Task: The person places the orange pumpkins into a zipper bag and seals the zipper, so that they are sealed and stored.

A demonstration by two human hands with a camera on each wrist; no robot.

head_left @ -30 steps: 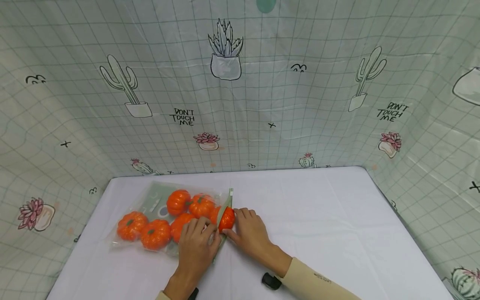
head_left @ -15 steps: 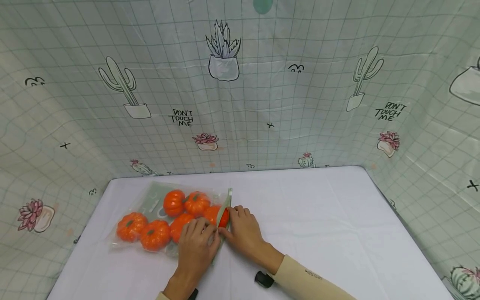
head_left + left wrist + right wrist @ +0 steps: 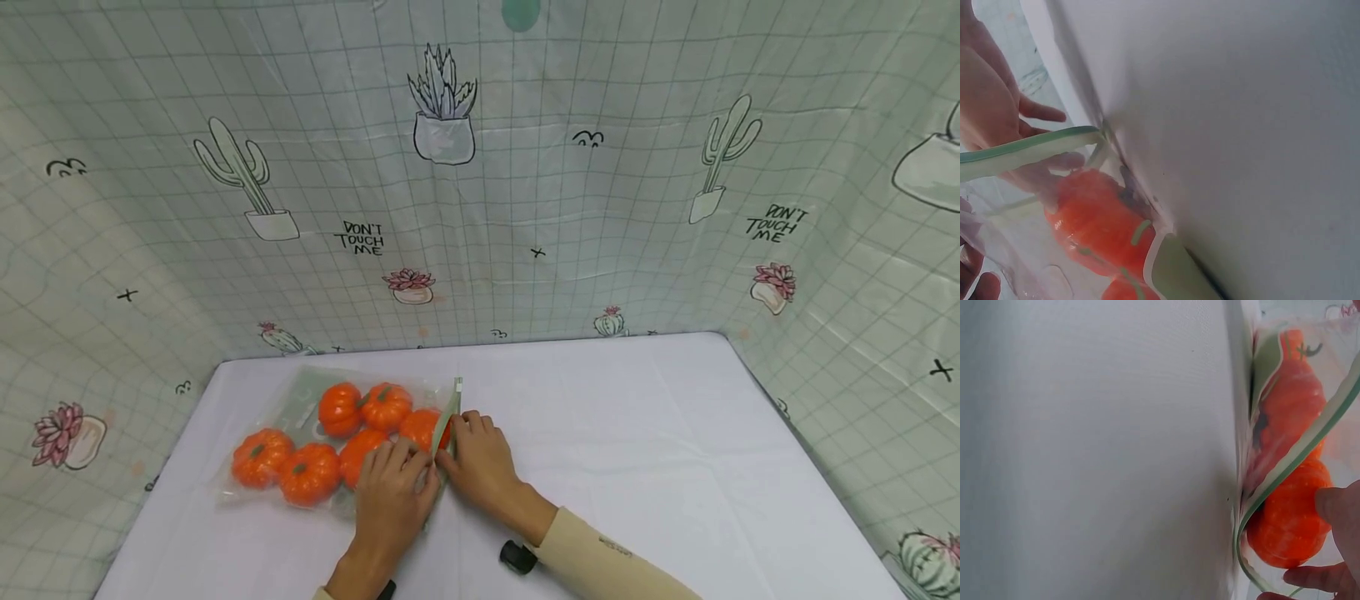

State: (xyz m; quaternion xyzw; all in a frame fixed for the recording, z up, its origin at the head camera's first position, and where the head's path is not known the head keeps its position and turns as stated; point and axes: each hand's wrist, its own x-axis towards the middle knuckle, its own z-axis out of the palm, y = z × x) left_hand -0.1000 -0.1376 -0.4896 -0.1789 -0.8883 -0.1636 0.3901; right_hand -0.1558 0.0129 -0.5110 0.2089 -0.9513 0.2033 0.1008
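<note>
A clear zip bag (image 3: 296,404) with a green strip along its mouth lies on the table's left half, with several small orange pumpkins (image 3: 310,473) inside. My left hand (image 3: 393,492) pinches the film by the bag's mouth. From the right, my right hand (image 3: 483,467) reaches into the mouth, thumb and fingers round one more pumpkin (image 3: 1288,512). In the right wrist view that pumpkin sits within the raised green strip (image 3: 1316,434), next to the pumpkins deeper in. The strip and my fingers hide most of it in the head view.
The table (image 3: 637,433) has a white cover, and its far edge meets a hanging grid-pattern cloth (image 3: 510,183) printed with cacti. A black device (image 3: 517,557) is at my right wrist. Cloth also hangs along both sides.
My right hand has moved left, pushing the pumpkin through the bag's mouth. The two pumpkins at the back of the bag have shifted left. My left hand stays at the mouth.
</note>
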